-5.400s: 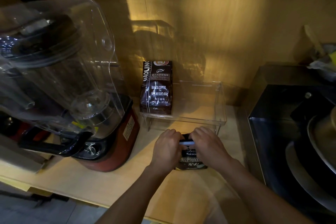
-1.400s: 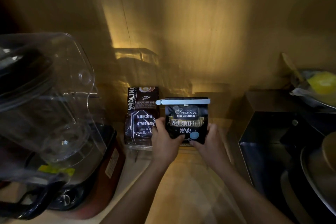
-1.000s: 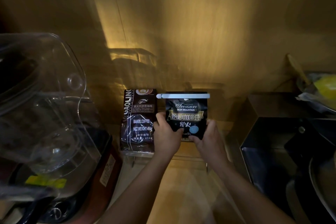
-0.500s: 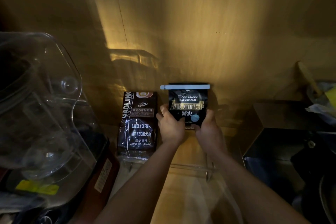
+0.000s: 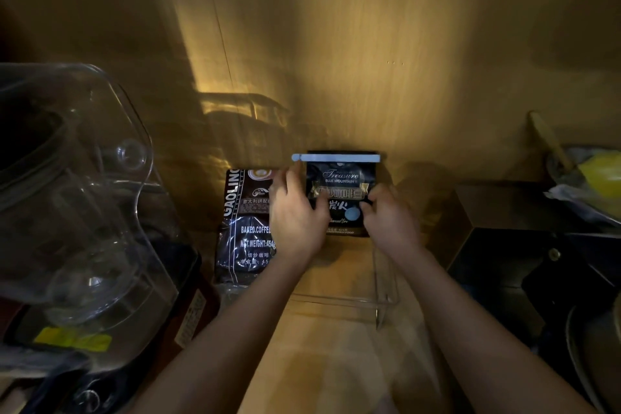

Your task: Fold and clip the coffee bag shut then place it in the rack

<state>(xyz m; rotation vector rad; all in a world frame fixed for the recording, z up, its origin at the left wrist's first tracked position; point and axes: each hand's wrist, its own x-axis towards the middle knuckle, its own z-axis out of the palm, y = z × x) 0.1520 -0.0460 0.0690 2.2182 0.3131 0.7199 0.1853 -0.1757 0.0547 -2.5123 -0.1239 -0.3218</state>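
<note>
Placement step: the clipped coffee bag [image 5: 339,191] stands upright in the clear rack [image 5: 383,304], beside another bag [image 5: 245,225]. The left hand [image 5: 295,218] and right hand [image 5: 389,215] each grip a side of it. Next, judged: let go without tipping it.

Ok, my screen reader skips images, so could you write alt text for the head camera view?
Two bare hands, left hand and right hand, hold a black Blue Mountain coffee bag upright in a clear acrylic rack, its top sealed by a pale blue clip. A brown Gaolin coffee bag stands beside it, near a blender.
</note>
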